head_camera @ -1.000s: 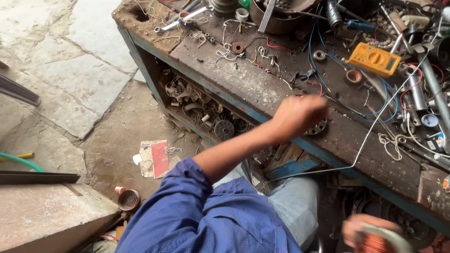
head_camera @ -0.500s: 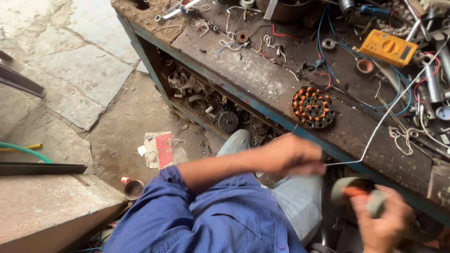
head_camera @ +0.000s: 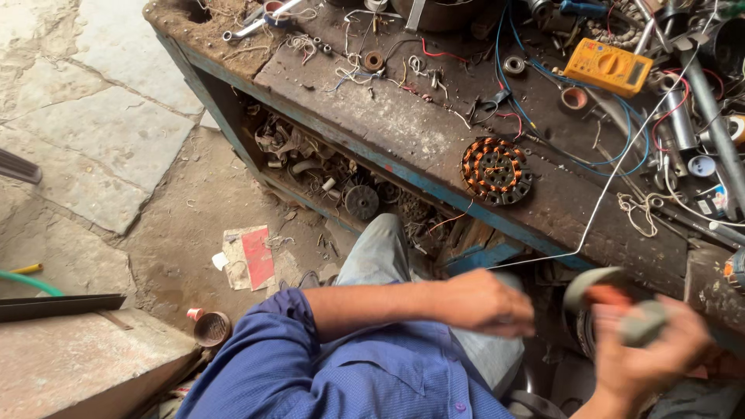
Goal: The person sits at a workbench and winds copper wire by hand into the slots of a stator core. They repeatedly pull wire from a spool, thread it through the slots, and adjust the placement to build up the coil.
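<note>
- Head view, the hands: the left hand (head_camera: 485, 301) sits low in front of the person's lap, fingers curled in as if pinching the near end of a thin pale wire (head_camera: 613, 182). Motion blur hides whether the wire really lies between the fingertips, so the grasp cannot be told for sure.
- The right hand (head_camera: 644, 353) is at the lower right, blurred, wrapped around a grey roll of tape (head_camera: 613, 299) with an orange-red core. The fingers grasp the roll from below and from the side.
- The wire runs from just beside the left hand up and to the right, over the edge of the workbench (head_camera: 403, 128) and across its clutter toward the top right corner.
- On the bench, near its front edge, lies a round motor stator with copper windings (head_camera: 497, 171), well apart from both hands.
- Farther back stands a yellow multimeter (head_camera: 609, 67), with blue and red leads looping around it.
- Metal tubes, washers, small rings and wire scraps crowd the right and rear of the bench top.
- The shelf under the bench (head_camera: 334, 174) holds dusty metal parts.
- On the dirt floor to the left lie a red-and-white carton (head_camera: 248, 257) and a small round tin (head_camera: 209, 327).
- The person wears a blue shirt (head_camera: 334, 380) and grey trousers.
</note>
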